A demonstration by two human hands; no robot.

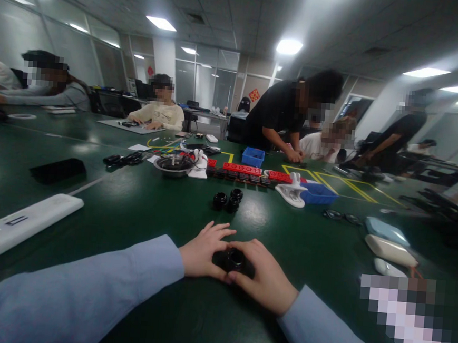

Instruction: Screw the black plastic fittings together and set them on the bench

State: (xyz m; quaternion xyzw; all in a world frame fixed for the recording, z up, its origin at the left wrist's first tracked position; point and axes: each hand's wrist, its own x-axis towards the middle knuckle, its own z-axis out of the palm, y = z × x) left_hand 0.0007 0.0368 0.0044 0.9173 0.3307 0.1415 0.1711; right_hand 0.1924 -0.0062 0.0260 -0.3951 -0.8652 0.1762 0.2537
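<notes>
A small black round part [236, 257] with a glossy raised ring rests at the table in front of me; its exact kind is not clear. My right hand [264, 274] curls around it from the right, thumb and index finger on its sides. From the left, my left hand [204, 251] pinches its edge with thumb and forefinger while the other fingers stretch forward. Part of the object is hidden by my fingers. Beyond my hands stand several similar glossy black round parts [220, 201], grouped close together on the table.
A row of red and black pieces [241, 171] lies farther back, near a white clamp-like stand [292, 190], blue bins [318, 193] and a round metal dish [174, 164]. A long white device [26, 227] is at left. Eyeglasses [342, 217] and cases [391, 250] lie right. Other people work around the table.
</notes>
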